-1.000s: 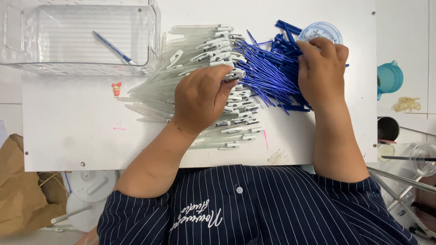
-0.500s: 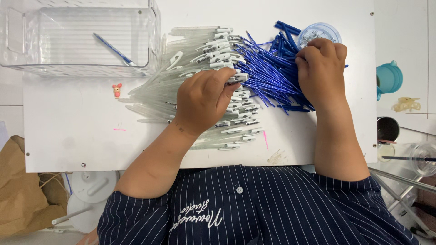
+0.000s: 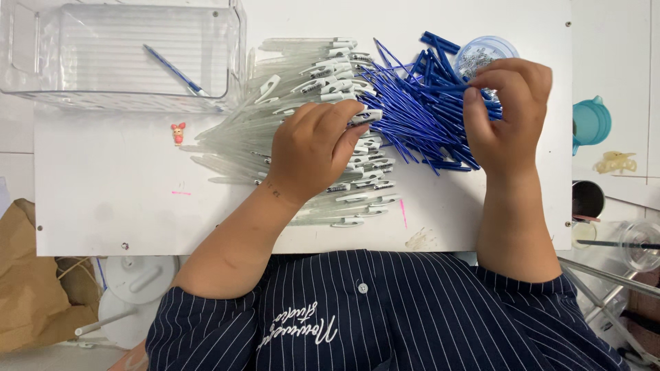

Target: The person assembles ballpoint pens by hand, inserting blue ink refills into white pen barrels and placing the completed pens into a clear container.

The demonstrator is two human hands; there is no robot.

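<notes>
Pinching 1 clear pen barrel in my left hand, over the clear barrel pile. My right hand fingers are pressed on blue refills, beside a plastic cup.

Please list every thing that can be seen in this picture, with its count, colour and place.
clear pen barrels: many, clear with white clips, heap at table middle
blue refills: many, blue, heap right of the barrels
clear bin: one, clear, upper left
pen in bin: one, blue
round tub: one, clear bluish, top right
small figure: one, pink, below the bin
white table: one
teal cup: one, right edge
paper bag: one, brown, lower left
left hand: holds one clear barrel
right hand: pinches blue refills
</notes>
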